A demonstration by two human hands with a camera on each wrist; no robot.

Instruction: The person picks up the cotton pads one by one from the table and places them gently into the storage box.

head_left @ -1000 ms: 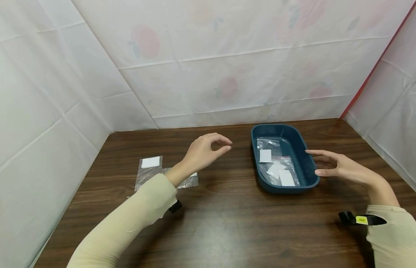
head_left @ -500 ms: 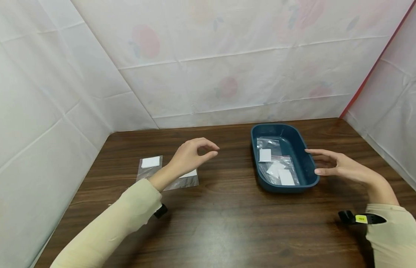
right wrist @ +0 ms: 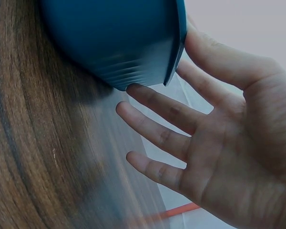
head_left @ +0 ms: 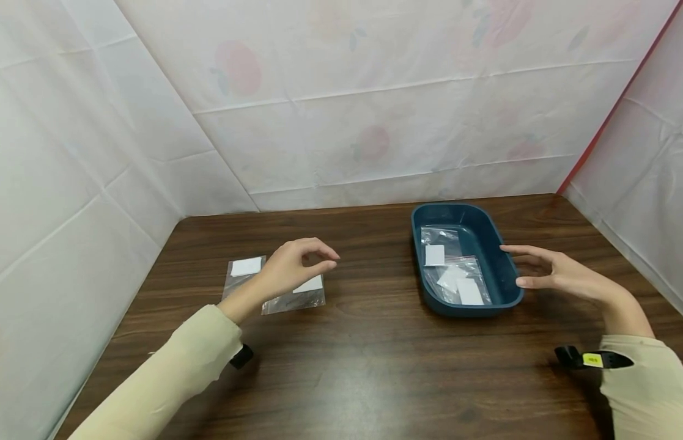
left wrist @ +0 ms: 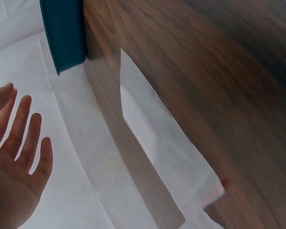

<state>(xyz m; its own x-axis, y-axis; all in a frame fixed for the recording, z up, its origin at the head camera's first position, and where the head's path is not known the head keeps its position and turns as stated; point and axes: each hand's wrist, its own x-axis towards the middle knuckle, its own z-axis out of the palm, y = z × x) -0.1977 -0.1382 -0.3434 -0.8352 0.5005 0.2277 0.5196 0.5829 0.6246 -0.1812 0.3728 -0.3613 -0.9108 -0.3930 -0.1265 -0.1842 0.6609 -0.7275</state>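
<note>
My left hand [head_left: 291, 269] hovers over two clear plastic bags on the table, its fingers loosely bent and nothing held. Part of the nearer bag [head_left: 293, 302], which has a white rectangular piece inside, is hidden by that hand and wrist. The other bag [head_left: 246, 267] lies to its left, also with a white piece. In the left wrist view a bag [left wrist: 167, 143] lies below and apart from the hand [left wrist: 21, 176]. At the blue plastic basin [head_left: 501, 256], my right hand [head_left: 572, 278] touches the right rim with thumb and fingertips, the other fingers extended [right wrist: 162, 136].
Inside the basin lie several clear zip bags [head_left: 470, 291] with white pieces. A brown wood-grain table [head_left: 363, 360] bears everything. White patterned sheets [head_left: 330, 122] stand behind it and on both sides.
My left hand has moved left and toward me, away from the basin and over the nearer bag. My right hand stays at the basin's rim.
</note>
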